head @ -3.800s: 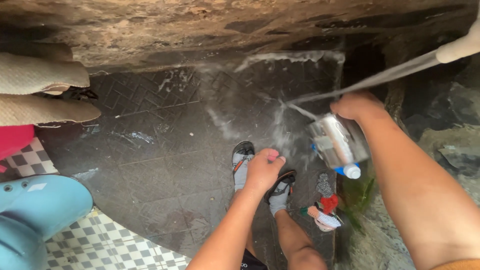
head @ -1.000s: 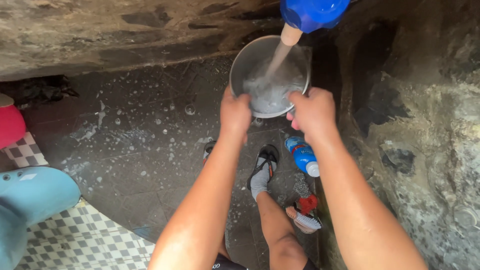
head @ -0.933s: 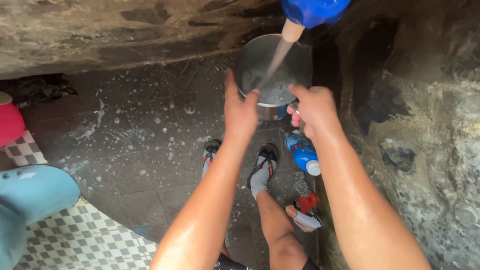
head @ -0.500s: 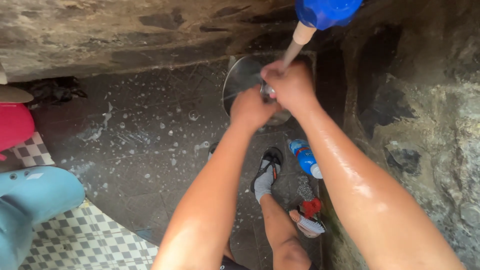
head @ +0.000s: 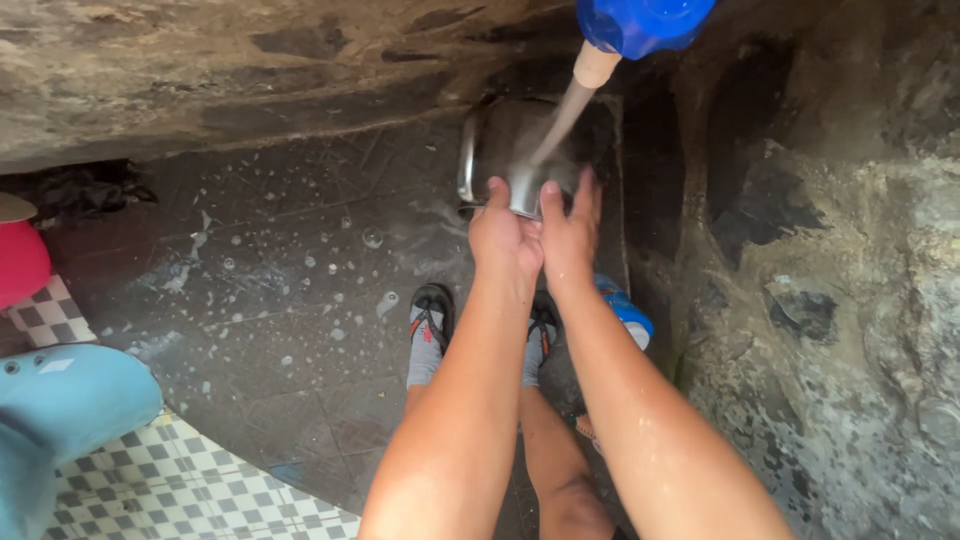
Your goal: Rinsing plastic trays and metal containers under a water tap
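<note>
A steel pot point(head: 505, 150) lies tilted on its side under a blue tap point(head: 640, 20), with its rim turned to the left. A stream of water point(head: 555, 118) strikes the pot's outer wall. My left hand point(head: 503, 238) and my right hand point(head: 570, 228) sit side by side against the pot's near side and hold it up, fingers pressed on the metal. My forearms are wet. The inside of the pot is hidden from view.
My feet in sandals and grey socks point(head: 428, 330) stand on wet, sudsy dark tiles point(head: 280, 280). A blue bottle point(head: 628, 310) lies by my right arm. Rough rock wall point(head: 850, 300) rises on the right. A light blue plastic object point(head: 60, 400), a red thing point(head: 20, 262) and checkered flooring point(head: 200, 485) lie at left.
The pot, held upright and filling a second ago, has been tipped onto its side. My hands have shifted from its rim to below it, close together.
</note>
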